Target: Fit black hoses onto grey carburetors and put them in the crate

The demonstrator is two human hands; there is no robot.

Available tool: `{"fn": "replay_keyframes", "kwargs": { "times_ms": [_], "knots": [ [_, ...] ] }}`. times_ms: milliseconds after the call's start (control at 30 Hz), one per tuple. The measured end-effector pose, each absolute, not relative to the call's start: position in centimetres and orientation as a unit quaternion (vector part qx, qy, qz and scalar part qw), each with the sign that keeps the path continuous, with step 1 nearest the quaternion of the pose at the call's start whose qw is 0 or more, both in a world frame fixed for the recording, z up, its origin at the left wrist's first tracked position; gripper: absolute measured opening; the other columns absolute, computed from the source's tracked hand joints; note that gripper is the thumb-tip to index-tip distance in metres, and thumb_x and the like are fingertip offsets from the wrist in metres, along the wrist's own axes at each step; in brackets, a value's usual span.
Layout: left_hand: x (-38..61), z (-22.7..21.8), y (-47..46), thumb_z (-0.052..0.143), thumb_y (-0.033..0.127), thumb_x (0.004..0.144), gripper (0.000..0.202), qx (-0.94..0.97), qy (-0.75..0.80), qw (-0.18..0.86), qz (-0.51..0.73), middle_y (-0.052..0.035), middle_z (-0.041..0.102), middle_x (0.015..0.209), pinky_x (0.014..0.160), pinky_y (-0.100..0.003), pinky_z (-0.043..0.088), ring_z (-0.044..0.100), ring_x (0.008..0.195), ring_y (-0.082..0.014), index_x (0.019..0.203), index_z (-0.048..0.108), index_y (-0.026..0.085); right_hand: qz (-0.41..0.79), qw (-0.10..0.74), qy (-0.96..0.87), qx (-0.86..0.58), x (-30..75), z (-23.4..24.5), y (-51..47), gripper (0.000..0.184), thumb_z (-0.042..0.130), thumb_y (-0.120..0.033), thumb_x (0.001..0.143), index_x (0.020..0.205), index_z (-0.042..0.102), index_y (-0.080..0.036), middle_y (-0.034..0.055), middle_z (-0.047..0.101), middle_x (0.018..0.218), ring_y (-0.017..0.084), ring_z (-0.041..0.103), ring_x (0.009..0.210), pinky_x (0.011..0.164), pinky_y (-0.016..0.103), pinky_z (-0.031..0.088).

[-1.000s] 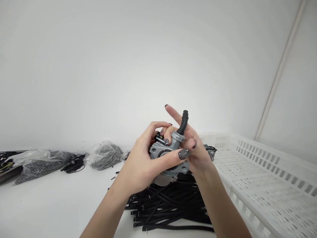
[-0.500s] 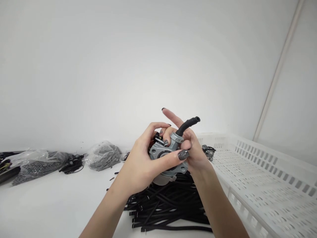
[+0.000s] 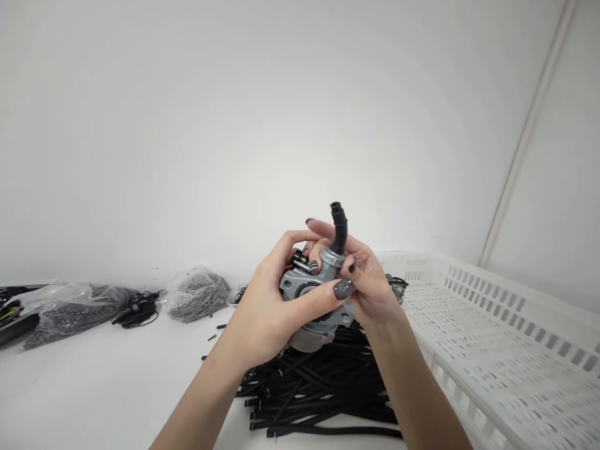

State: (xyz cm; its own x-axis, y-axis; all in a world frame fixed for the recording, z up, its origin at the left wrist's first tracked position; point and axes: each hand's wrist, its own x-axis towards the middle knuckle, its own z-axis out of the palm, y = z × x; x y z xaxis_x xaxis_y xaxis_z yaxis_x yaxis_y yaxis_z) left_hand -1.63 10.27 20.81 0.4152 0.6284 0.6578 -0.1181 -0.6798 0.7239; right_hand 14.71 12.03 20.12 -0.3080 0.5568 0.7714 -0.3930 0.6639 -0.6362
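A grey metal carburetor (image 3: pixel 294 285) is held up in the middle of the view, tilted. My left hand (image 3: pixel 274 306) wraps around its body, thumb across the round bore and fingers over the top. A black rubber elbow boot (image 3: pixel 340 228) sticks up from the ridged grey cap (image 3: pixel 332 257) of the carburetor. My right hand (image 3: pixel 370 275) closes about this cap from the right, thumb beside it and forefinger behind the boot. Its other fingertips are hidden. Below both hands lies a pile of black hoses (image 3: pixel 323 394) with small clips at their ends.
A white perforated plastic crate (image 3: pixel 497 325) stands on the right, with another carburetor (image 3: pixel 397 287) at its far left corner. Along the wall at left lie clear bags of small dark parts (image 3: pixel 197 294), (image 3: pixel 82 312) and a black cable bundle (image 3: pixel 137 310).
The rubber boot has swung from leaning right to pointing nearly straight up. My right thumb has come up beside the cap and the forefinger has lowered. My left hand stays almost still.
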Motion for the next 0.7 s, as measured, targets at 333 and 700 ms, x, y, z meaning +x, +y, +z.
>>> {"fn": "replay_keyframes", "kwargs": {
  "times_ms": [333,700],
  "knots": [
    [-1.4,20.6,10.0,0.074,0.059,0.080,0.051,0.756,0.169,0.353,0.525,0.0015,0.057,0.094,0.067,-0.024,0.042,0.053,0.080,-0.0136,0.118,0.060,0.028,0.421,0.580,-0.695,-0.058,14.5,20.5,11.0,0.027,0.075,-0.049,0.084,0.096,0.071,-0.025,0.0018,0.064,0.081,0.017,0.064,0.078,0.071,0.029,0.055],
    [-0.8,20.8,9.8,0.074,0.050,0.080,0.046,0.761,0.215,0.268,0.551,-0.0005,0.064,0.098,0.067,-0.024,0.046,0.060,0.082,-0.0158,0.117,0.060,0.026,0.393,0.619,-0.674,-0.089,13.9,20.5,10.7,0.024,0.071,-0.047,0.087,0.097,0.072,-0.025,0.0038,0.070,0.088,0.019,0.067,0.082,0.077,0.034,0.057]
  ]
}}
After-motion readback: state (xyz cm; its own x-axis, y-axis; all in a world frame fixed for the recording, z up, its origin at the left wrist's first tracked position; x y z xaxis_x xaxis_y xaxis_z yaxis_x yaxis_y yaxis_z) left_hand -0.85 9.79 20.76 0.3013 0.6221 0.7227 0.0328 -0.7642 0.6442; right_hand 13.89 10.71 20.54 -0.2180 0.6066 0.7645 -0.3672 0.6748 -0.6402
